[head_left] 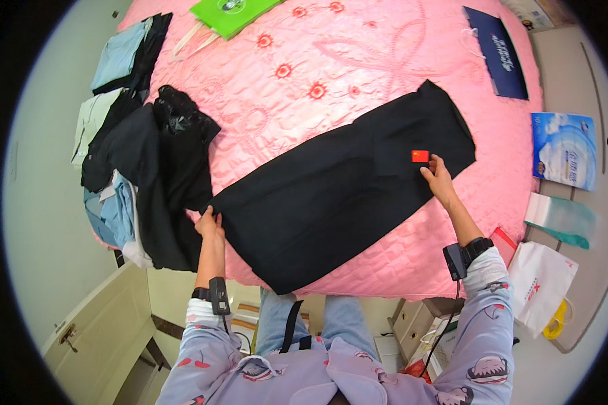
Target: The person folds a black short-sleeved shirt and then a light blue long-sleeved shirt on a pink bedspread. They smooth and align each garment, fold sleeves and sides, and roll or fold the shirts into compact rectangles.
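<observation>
— Head view, principal item?
— One black folded garment [317, 185], flat on the pink quilted bedspread [250, 81].
— Left hand [210, 225]?
— Thumb and fingers pinching the garment's left corner.
— Right hand [440, 183]?
— Fingers bent beside the small red rectangle [419, 156] on the garment; whether gripping, I can't make out.

Pale wall [44, 155], pink bed [311, 115]
</observation>
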Available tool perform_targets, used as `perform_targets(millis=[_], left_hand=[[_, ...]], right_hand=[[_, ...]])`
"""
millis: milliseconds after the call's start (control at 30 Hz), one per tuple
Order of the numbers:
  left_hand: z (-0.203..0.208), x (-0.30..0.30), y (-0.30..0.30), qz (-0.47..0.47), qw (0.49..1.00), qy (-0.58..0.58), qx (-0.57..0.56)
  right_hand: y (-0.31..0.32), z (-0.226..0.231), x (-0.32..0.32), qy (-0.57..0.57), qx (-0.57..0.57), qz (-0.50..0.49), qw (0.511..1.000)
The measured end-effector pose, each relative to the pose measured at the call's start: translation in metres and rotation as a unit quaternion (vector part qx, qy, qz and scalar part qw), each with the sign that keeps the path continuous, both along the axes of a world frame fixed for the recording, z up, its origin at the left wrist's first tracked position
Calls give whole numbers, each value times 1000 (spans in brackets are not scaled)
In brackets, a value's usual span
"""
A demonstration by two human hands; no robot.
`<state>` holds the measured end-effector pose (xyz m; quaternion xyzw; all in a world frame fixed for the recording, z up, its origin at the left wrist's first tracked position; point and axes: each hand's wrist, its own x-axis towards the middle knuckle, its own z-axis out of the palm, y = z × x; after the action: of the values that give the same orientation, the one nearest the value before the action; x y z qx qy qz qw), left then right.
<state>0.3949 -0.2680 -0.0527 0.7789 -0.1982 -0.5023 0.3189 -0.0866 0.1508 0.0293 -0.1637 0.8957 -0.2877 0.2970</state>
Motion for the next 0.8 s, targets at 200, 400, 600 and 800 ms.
perform_targets(millis=[200, 400, 600, 800], left_hand=[[13, -5, -2, 46, 999, 20, -20], [68, 18, -4, 155, 949, 248, 118], [120, 38, 27, -78, 973, 200, 85], [96, 53, 124, -221, 966, 136, -12]], right_hand=[[-12, -59, 2, 198, 88, -3, 976], [-17, -23, -31, 100, -18, -38, 994], [-38, 76, -76, 53, -223, -137, 964], [3, 75, -64, 31, -154, -224, 962]])
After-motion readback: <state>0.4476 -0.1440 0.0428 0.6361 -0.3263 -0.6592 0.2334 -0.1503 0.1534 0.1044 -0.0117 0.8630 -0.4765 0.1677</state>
